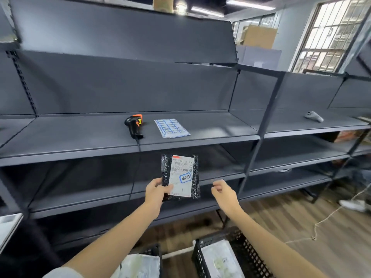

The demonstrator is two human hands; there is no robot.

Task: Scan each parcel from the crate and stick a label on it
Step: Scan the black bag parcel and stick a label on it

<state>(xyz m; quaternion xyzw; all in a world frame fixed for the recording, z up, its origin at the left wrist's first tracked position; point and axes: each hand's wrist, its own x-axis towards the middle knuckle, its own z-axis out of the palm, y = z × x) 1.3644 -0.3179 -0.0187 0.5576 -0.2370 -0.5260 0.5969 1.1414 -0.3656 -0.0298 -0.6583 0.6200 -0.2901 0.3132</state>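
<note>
Black plastic wraps the parcel (180, 176) that the left hand (156, 190) pinches by its lower left corner, thumb on the front and fingers curled behind, holding it upright in front of the dark metal shelving (200, 141). A white shipping label covers most of the parcel's face, with a small blue-bordered sticker (185, 177) stuck on it at a tilt. The left arm reaches forward and up from the lower left. The right hand (221, 190) hovers just to the right of the parcel, apart from it, its fingers loosely curled and holding nothing. On the shelf above lie a black and orange scanner (134, 125) and, beside it, a sheet of blue-bordered labels (171, 128). Below, two black crates (244, 251) hold pale parcels.
</note>
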